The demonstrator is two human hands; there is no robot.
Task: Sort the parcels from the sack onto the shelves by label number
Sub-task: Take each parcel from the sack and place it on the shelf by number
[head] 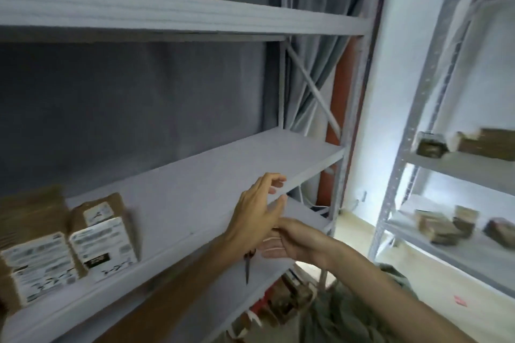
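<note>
Both hands are held before the front edge of the grey metal middle shelf (211, 175). The left hand (257, 210) is released, fingers spread and relaxed, nothing gripped. The right hand (289, 239) is released too, palm turned up, fingers straight, touching the left hand's heel. Brown cardboard parcels with white printed labels (69, 242) are seen standing at the shelf's left end, well apart from the hands. Frame is motion-blurred; label numbers cannot be read.

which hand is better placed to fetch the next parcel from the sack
Probably the right hand: it hangs lower, open and empty, nearer the sack below. The left hand is up at the shelf edge.
</note>
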